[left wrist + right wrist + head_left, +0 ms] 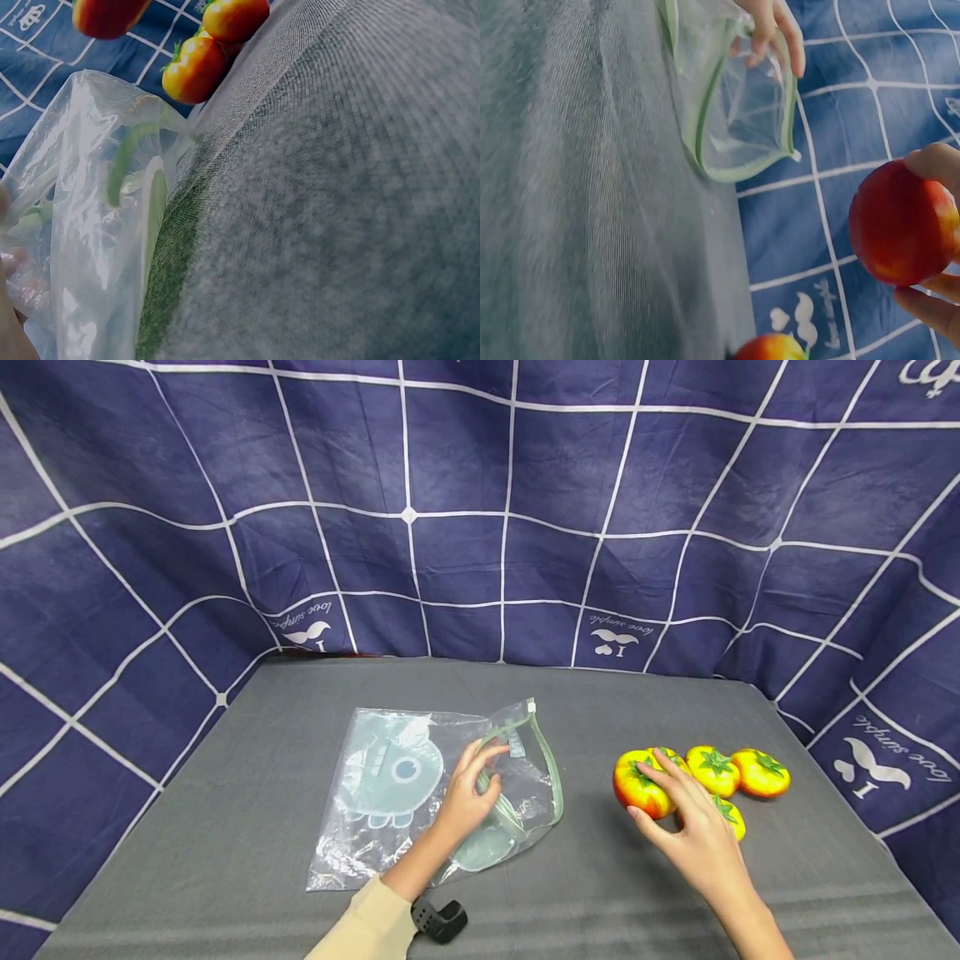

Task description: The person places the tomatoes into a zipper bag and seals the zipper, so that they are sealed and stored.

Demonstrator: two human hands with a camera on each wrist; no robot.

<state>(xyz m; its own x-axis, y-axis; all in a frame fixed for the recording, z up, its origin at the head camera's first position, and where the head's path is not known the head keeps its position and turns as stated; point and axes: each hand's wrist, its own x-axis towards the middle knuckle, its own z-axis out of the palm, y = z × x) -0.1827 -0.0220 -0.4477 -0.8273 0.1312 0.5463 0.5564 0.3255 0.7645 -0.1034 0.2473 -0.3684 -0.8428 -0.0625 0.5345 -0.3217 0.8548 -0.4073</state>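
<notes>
My right hand [693, 835] grips a red-and-yellow tomato [637, 789] with a green leafy top, thumb on the near side and fingers over it. In the right wrist view the tomato [900, 223] shows its smooth red underside, held up between thumb and fingertips. My left hand [468, 789] holds the rim of a clear zip bag [337, 852], its fingers at the mouth. The bag has a green zip edge [557, 777] and a pale blue cartoon print; its mouth gapes toward the right.
Several more tomatoes [761, 772] sit in a cluster on the grey table [247, 827], behind and beside my right hand. A dark blue curtain [465, 560] with white grid lines hangs round the back and sides. A black band [438, 920] is on my left wrist.
</notes>
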